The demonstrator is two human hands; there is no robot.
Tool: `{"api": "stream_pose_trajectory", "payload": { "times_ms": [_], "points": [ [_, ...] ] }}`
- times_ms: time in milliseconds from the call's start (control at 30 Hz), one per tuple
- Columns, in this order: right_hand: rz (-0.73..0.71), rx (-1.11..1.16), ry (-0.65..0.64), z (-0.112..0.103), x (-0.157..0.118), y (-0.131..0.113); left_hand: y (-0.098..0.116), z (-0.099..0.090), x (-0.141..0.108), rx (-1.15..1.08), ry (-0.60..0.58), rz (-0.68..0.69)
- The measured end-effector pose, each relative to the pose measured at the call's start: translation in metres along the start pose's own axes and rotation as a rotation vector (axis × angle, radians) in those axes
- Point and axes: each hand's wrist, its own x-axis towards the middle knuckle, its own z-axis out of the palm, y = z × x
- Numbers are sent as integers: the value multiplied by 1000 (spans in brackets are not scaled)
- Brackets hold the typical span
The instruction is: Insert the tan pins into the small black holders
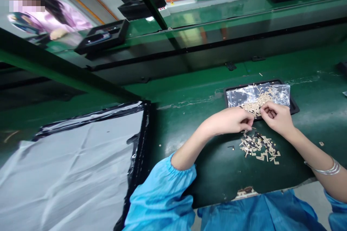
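Observation:
My left hand (238,119) is closed in a pinch, palm down, just above the near edge of a shallow black tray (295,105). A tiny strip shows by its fingertips; whether they grip it I cannot tell. Opposite it, my right hand (278,115) pinches at the tray's near side, with a small dark speck at its fingertips. In the tray lies a clear plastic bag (238,95) with many small beige strip-like pieces (264,98) on or in it. Nearer to me, a loose pile of small flat beige and black pieces (260,148) is spread on the green tabletop (211,166).
A black-edged tray or box covered with white sheeting (81,166) takes up the left. Behind the bench run a green post (67,75) and a raised shelf with black trays (103,38). A person in pink (73,16) sits across at far left.

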Motion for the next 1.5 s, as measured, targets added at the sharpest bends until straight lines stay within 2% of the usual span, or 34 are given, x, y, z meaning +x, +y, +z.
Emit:
{"api": "stream_pose_trajectory", "payload": {
  "times_ms": [133, 200, 333, 533, 733, 867, 1000, 1133, 1300, 1500],
  "points": [
    [144, 242, -107, -2, 2, -2, -12, 14, 16, -313, 430, 1],
    [162, 314, -159, -2, 2, -2, -18, 25, 24, -348, 540, 24],
    [160, 349, -211, 0, 2, -1, -23, 39, 32, -238, 574, 85],
    [189, 328, -246, 0, 2, -1, -25, 43, 33, -392, 581, 129],
    [252, 286, -69, 1, 1, 0, -28, 45, 36, -540, 597, 134],
    [250, 206, 61, 2, 0, 0, -28, 45, 36, -521, 609, 125],
    [113, -25, 180, 3, -1, -5, -27, 47, 37, -478, 646, 106],
    [-49, -146, 212, 2, -1, -11, -30, 51, 38, -416, 721, 93],
    [-101, -130, 178, 2, -1, -10, -32, 55, 40, -342, 801, 155],
    [-105, -119, 150, 2, 0, -10, -32, 58, 40, -254, 796, 129]
  ]
}}
